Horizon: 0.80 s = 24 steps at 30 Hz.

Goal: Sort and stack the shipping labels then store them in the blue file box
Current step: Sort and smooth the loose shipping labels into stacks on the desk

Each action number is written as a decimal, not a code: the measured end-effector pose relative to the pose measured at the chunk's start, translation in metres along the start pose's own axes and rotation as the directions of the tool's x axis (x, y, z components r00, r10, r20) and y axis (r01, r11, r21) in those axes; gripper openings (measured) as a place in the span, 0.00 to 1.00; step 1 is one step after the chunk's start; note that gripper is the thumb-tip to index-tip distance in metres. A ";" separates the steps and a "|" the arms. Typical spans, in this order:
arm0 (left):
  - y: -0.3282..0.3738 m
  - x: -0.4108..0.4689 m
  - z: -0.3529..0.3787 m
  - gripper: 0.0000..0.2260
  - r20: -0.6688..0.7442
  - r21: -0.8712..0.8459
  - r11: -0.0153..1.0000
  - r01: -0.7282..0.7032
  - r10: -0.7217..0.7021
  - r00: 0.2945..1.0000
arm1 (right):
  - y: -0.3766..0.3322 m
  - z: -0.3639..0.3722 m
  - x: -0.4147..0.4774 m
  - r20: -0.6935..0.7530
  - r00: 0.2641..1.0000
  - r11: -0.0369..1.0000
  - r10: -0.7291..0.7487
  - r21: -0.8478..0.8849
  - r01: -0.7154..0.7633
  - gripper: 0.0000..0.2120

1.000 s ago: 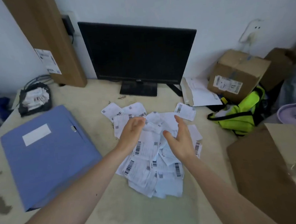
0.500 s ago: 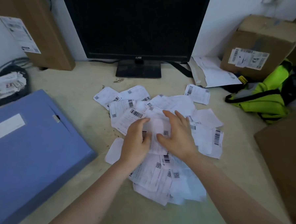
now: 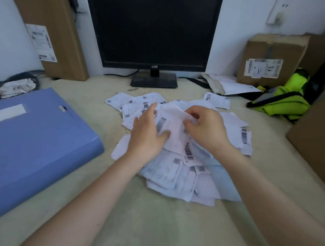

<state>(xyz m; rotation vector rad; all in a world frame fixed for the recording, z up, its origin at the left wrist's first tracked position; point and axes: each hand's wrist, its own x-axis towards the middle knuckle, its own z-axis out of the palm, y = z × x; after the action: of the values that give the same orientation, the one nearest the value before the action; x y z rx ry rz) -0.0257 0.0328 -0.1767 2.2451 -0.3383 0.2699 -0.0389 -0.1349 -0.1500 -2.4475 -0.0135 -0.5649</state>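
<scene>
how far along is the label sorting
Barely begun: no sorted stack shows. The labels lie in a loose pile. The left hand and right hand pinch one label above it. Sorting, stacking and filling the closed blue file box remain.

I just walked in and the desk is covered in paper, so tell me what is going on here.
A person is sorting a loose pile of shipping labels on the desk. Both hands hold one label just above the pile: the left hand grips its left side, the right hand pinches its right edge. The blue file box lies closed to the left; no neat stack shows yet.
</scene>
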 end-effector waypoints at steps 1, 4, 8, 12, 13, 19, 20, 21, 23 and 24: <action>0.007 -0.003 -0.005 0.37 -0.003 -0.060 0.998 0.032 -0.032 0.999 | -0.003 -0.008 -0.005 -0.032 0.998 0.994 0.056 0.099 -0.052 0.06; 0.031 -0.017 -0.017 0.37 -0.034 -0.296 0.950 0.097 -0.113 0.993 | -0.016 -0.034 -0.025 -0.078 0.986 0.945 0.150 0.305 -0.119 0.04; 0.051 -0.037 -0.021 0.29 0.008 -0.542 0.815 0.203 -0.236 0.972 | -0.028 -0.059 -0.054 -0.030 0.975 0.845 0.222 0.504 -0.177 0.03; 0.055 -0.060 -0.020 0.08 0.087 -0.639 0.717 0.278 -0.292 0.953 | -0.025 -0.061 -0.080 0.068 0.960 0.737 0.270 0.628 -0.252 0.03; 0.053 -0.065 -0.020 0.07 0.079 -0.656 0.702 0.279 -0.304 0.949 | -0.022 -0.060 -0.086 0.090 0.956 0.728 0.278 0.630 -0.271 0.03; 0.030 -0.086 -0.013 0.04 -0.177 -0.627 0.755 0.192 -0.378 0.909 | 0.009 -0.029 -0.107 0.119 0.972 0.935 0.202 0.272 -0.227 0.19; 0.026 -0.092 -0.011 0.04 -0.227 -0.588 0.790 0.176 -0.370 0.901 | 0.012 -0.024 -0.112 0.128 0.976 0.969 0.175 0.151 -0.193 0.22; 0.020 -0.096 -0.007 0.04 -0.276 -0.536 0.827 0.167 -0.359 0.892 | 0.015 -0.019 -0.117 0.134 0.979 0.986 0.155 0.045 -0.162 0.23; 0.009 -0.103 -0.001 0.05 -0.351 -0.446 0.882 0.149 -0.326 0.878 | 0.019 -0.011 -0.125 0.099 0.988 0.991 0.118 -0.076 -0.111 0.21; 0.005 -0.103 0.001 0.06 -0.377 -0.431 0.891 0.141 -0.320 0.869 | 0.021 -0.008 -0.127 0.059 0.994 0.991 0.096 -0.094 -0.090 0.19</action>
<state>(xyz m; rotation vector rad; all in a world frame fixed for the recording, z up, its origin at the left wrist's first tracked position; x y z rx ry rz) -0.1246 0.0445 -0.2047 1.7415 0.1228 0.5188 -0.1546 -0.1406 -0.2068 -2.5392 0.1023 -0.4562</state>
